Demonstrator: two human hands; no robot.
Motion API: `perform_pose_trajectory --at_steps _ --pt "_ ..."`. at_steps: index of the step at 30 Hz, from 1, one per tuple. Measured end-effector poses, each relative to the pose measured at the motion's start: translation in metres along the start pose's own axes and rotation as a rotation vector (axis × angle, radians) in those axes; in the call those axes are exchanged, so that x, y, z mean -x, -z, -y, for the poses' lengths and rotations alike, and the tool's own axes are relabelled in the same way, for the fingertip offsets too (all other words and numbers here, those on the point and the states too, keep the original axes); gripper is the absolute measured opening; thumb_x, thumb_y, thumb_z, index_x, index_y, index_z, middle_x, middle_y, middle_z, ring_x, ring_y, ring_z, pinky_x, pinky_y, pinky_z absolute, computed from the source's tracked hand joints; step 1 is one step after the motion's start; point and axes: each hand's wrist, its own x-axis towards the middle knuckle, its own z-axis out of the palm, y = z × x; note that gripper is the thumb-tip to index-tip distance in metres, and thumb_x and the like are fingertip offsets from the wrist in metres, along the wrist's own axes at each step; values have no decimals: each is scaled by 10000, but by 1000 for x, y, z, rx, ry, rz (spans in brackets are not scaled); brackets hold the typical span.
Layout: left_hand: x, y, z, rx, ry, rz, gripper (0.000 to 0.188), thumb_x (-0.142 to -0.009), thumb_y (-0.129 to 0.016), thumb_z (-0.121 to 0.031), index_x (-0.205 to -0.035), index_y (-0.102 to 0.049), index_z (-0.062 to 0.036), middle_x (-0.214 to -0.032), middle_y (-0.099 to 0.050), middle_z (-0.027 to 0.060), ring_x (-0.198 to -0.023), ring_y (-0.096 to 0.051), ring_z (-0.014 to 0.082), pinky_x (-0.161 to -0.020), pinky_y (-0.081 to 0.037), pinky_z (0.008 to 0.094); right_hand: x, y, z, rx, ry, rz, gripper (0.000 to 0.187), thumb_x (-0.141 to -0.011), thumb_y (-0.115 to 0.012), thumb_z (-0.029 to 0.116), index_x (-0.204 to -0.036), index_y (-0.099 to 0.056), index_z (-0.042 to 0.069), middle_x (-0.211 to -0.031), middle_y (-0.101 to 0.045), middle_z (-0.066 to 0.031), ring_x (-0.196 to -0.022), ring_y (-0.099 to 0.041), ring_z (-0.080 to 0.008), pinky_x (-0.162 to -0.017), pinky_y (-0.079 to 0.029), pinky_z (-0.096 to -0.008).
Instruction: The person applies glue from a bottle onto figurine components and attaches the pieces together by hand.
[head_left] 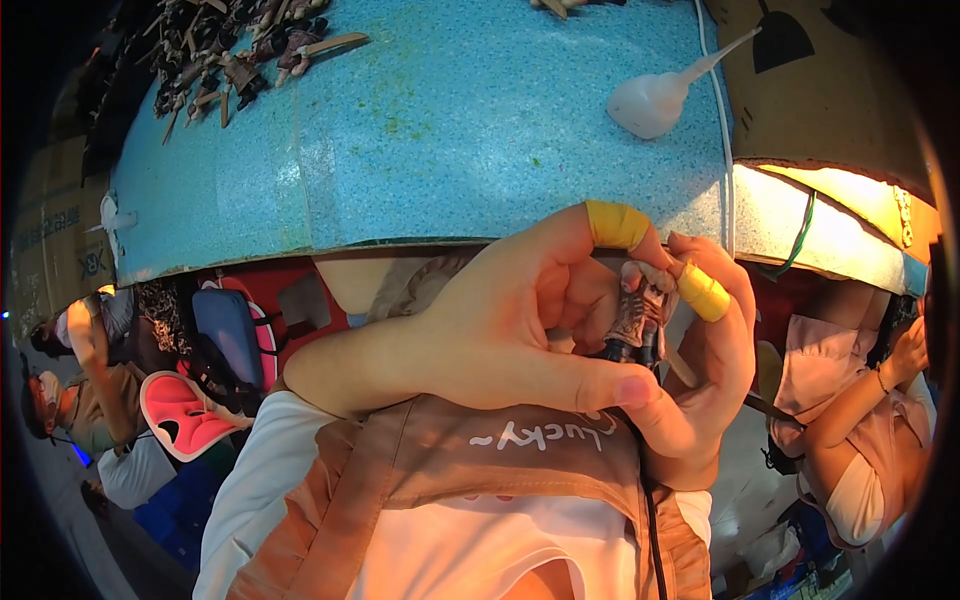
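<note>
Close in front of my chest, past the table's near edge, I hold a small painted figurine (640, 308) with a brownish body and dark legs. My left hand (490, 330) reaches in from the left with its fingers curled round the figurine; yellow tape wraps one fingertip. My right hand (715, 365) closes on the figurine from the right, also with yellow tape on a finger. Beside the figurine's legs, a thin tan strip (682, 368) shows against the right hand; whether it belongs to the figurine I cannot tell. Fingers hide part of the figurine.
A blue speckled table (430, 150) lies ahead. Similar figurines (240, 70) with tan strips are heaped at far left. A white squeeze bottle (650, 105) with a long nozzle lies near a white cable (722, 130) and cardboard (820, 110). Other people sit at left and right.
</note>
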Motion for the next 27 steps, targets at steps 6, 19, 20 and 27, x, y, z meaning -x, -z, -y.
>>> perform_pose_trajectory --at_steps 6,19,20,27 --pt "0 2 -7 17 117 10 666 -663 -729 1 -1206 -342 -27 -1218 -453 126 -1083 -501 200 -919 -413 334 1 0 -1 -6 7 10 692 -616 -767 361 -1078 -489 -73 -1034 -498 -206 -973 -488 -342 -825 -410 -437" --pt "2 -2 -5 25 34 83 735 -636 -745 24 -1224 -308 -37 -1182 -483 158 -1062 -524 217 -873 -450 333 2 2 -3 10 37 1 736 -625 -737 459 -1079 -521 -78 -1061 -488 -192 -1035 -472 -359 -851 -411 -434" --pt "1 -2 -6 62 64 97 746 -631 -747 28 -1227 -302 -38 -1185 -480 161 -1054 -531 219 -863 -456 328 2 1 -3 12 37 1 736 -625 -737 459 -1079 -521 -78 -1061 -488 -192 -1035 -472 -359 -851 -411 -434" --pt "2 -4 -5 109 -18 88 605 -728 -697 -52 -1191 -308 -63 -1057 -518 56 -798 -488 57 -620 -393 185 3 -3 2 52 36 -45 721 -619 -729 474 -1066 -548 -62 -1020 -510 -175 -1001 -490 -358 -843 -418 -437"
